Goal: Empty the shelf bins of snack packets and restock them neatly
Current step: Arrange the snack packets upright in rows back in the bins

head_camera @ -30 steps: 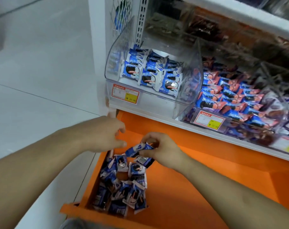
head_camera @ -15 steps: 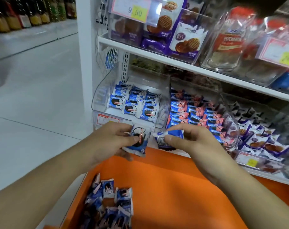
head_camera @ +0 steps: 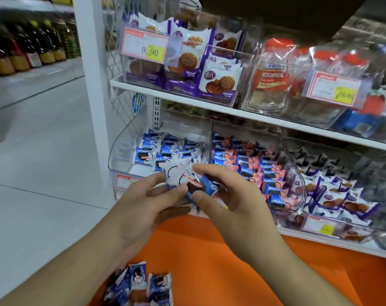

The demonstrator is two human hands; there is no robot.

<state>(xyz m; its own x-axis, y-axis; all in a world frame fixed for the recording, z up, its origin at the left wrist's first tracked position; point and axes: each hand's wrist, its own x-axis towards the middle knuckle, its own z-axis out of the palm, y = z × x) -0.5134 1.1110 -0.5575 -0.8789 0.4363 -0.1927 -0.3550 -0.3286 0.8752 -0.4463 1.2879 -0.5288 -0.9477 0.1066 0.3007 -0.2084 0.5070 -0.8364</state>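
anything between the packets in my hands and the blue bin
Nothing visible. Both hands hold the packets just in front of the bin; its open front faces them, and only its low lip lies between.

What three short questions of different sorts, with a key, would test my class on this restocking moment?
1. True or false: both hands grip snack packets in front of the clear bin.
2. Multiple choice: the loose blue packets lie on A) the white floor, B) the orange surface, C) the top shelf.
3. Fill in: the price tag on the upper left bin reads ____.

Key:
1. True. The left hand and right hand both pinch blue packets before the clear bin.
2. B. The loose packets lie on the orange surface.
3. 9.90, on the price tag.
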